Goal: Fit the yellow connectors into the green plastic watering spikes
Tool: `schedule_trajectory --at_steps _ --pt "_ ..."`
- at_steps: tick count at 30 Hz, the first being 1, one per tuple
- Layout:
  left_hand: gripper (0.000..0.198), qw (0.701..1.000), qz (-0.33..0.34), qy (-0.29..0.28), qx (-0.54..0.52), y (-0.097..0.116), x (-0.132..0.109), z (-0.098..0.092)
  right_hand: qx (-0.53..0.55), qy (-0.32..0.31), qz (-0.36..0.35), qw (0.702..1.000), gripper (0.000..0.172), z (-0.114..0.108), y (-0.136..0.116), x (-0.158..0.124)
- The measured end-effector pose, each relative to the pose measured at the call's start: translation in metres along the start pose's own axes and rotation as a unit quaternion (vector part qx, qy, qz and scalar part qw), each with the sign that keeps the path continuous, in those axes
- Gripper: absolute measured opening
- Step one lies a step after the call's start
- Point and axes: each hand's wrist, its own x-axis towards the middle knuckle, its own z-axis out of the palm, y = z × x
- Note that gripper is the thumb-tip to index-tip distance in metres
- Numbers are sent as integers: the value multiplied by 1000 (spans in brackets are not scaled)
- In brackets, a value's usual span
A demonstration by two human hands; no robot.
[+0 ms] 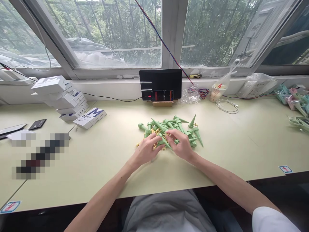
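Note:
A heap of green cone-shaped plastic spikes (180, 127) mixed with small yellow parts (138, 144) lies on the pale table (96, 161), in front of me. My left hand (146, 149) rests at the heap's near left edge, fingers curled round a green spike (161, 142). Opposite it, my right hand (180, 145) pinches the same spike or one beside it, I cannot tell which. Both hands meet over the near side of the heap.
A dark tablet (160, 83) with a phone (162, 95) on a stand leans against the window sill. White boxes (61, 96) are stacked at the left, with a dark card (37, 124) nearby. A bagged cup (217, 90), cable (227, 106) and pastel clips (295, 103) lie at the right.

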Motion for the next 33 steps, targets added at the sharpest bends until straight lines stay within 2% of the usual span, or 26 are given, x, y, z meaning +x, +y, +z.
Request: schedule_trajectory --at_steps 5,11,14,18,24,33 --pt "12 996 -10 63 -68 -1 3 1 1 -12 0 1000 16 -1 -1 0" --pt "16 971 -78 191 -123 5 6 -7 4 -8 5 1000 13 -1 -2 0" --pt "19 954 -121 228 -154 6 6 -10 7 -11 6 1000 13 0 -2 0" --pt "22 943 -153 235 -177 5 6 -11 8 -29 -1 1000 14 1 -2 -1" --pt "22 946 -153 225 -177 8 6 -9 7 -76 -18 997 11 3 2 -3" --pt "25 933 -170 241 -205 8 6 -11 6 -99 -34 994 13 3 4 -5"
